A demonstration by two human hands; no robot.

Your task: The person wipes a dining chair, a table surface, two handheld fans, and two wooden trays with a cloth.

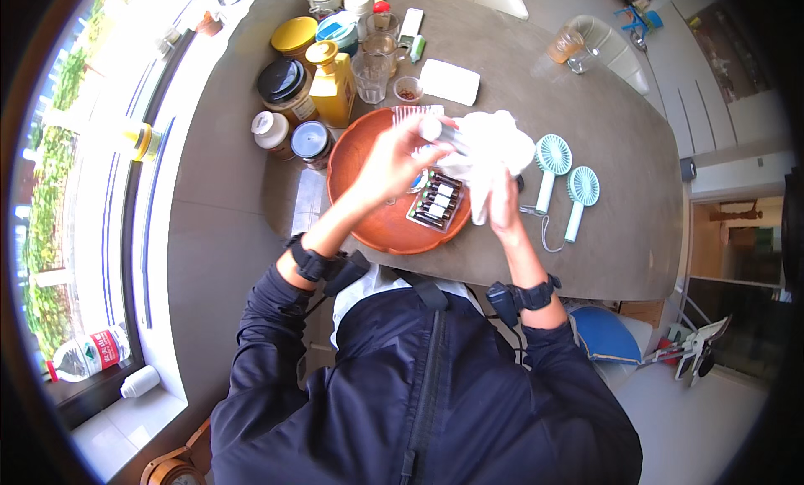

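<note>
My left hand (389, 163) grips a small pale cylindrical container (447, 136) with a rounded whitish end, blurred by motion. White cloth or tissue (496, 146) is bunched in my right hand (502, 199), close beside the container; whether the two touch is hard to tell. Below both hands sits a round reddish-brown wooden tray (370, 230) with a scalloped rim. In it lies a clear pack of small dark vials or batteries (438, 201) with pale labels. A blue-and-white item behind the pack is mostly hidden by my left hand.
Two mint-green handheld fans (554, 155) lie right of the tray. Jars (312, 142), a yellow pump bottle (333, 89), glass cups (372, 76) and a white box (450, 81) stand behind and left. A glass of amber drink (565, 44) is at the far right.
</note>
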